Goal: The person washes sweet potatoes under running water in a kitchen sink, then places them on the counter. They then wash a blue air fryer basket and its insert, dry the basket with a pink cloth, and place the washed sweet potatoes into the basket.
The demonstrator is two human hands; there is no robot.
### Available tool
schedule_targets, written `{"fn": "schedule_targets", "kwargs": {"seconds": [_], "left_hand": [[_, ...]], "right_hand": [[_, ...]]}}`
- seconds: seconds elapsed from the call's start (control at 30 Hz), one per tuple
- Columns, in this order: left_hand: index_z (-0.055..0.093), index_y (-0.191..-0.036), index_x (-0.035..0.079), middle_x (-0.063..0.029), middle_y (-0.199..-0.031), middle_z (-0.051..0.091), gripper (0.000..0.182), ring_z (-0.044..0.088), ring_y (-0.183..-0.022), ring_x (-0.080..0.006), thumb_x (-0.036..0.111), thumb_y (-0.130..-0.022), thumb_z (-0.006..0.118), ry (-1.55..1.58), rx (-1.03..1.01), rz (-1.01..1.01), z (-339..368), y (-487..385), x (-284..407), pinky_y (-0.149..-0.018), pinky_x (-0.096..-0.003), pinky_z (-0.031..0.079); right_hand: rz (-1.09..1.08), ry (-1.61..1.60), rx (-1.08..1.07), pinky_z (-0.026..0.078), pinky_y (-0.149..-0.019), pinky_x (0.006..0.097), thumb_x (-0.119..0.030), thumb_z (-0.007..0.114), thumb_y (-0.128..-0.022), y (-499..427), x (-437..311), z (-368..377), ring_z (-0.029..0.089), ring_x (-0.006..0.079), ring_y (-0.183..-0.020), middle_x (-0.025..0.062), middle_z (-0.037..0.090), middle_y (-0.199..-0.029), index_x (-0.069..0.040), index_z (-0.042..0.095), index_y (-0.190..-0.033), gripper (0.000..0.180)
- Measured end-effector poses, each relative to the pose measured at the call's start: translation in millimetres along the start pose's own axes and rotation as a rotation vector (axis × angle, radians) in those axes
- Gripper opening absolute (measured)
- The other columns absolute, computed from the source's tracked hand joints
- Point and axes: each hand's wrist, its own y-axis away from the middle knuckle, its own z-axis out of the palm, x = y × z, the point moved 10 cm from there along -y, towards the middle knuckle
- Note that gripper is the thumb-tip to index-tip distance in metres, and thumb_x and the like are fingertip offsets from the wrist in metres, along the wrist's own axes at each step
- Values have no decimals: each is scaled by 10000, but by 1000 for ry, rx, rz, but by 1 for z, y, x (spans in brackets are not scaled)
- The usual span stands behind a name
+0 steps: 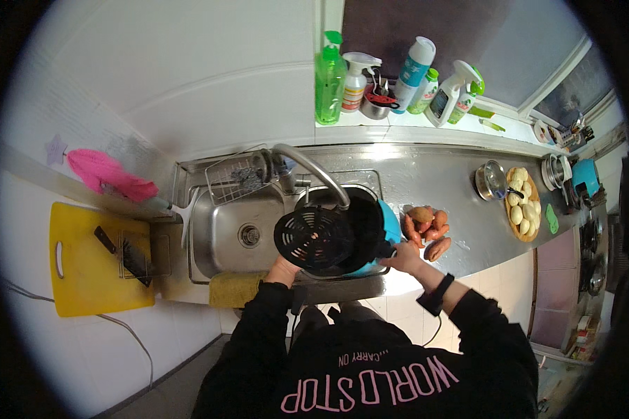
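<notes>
My left hand (284,269) holds a round black slotted tray (312,235) from below, tilted over the right sink basin. With its fingers around the black handle, my right hand (403,257) grips a blue air fryer basket (390,220) with a dark inside, which sits in that basin. The tray overlaps the basket's left side and hides part of it. Above both curves the metal faucet (320,170). Several sweet potatoes (423,228) lie on the steel counter just right of the basket.
The left sink basin (225,246) has a wire rack (236,180) at its back and a yellow cloth (236,289) over its front edge. A knife (128,259) hangs by a yellow cutting board (102,298). Peeled potatoes fill a wooden tray (538,207) beside a small pot (490,180). Bottles (330,86) line the sill.
</notes>
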Motion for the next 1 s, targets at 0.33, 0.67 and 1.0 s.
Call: {"fn": "schedule_targets", "kwargs": {"seconds": [0.33, 0.67, 1.0], "left_hand": [[620, -1194, 18, -135, -1169, 665, 307, 665, -981, -273, 135, -910, 633, 105, -52, 58, -36, 41, 11, -824, -437, 566], [624, -1216, 32, -135, -1199, 655, 299, 662, -1013, -271, 123, -931, 626, 163, -104, 54, -52, 49, 15, -866, -464, 582], [628, -1208, 30, -136, -1197, 652, 281, 655, -1015, -275, 121, -944, 599, 180, -83, 30, -72, 80, 30, -873, -468, 575]], "right_hand": [[-58, 620, -42, 553, -762, 422, -607, 754, -718, -15, -108, -40, 691, 297, -941, 121, 708, -955, -64, 693, -970, 601], [-370, 1116, 13, 515, -535, 435, -302, 728, -794, -43, -163, 51, 698, 267, -802, 56, 720, -887, -127, 754, -889, 201], [-472, 1564, 48, 290, -395, 354, -157, 680, -664, -34, -190, 128, 455, 161, -490, -21, 523, -623, -130, 665, -711, 56]]}}
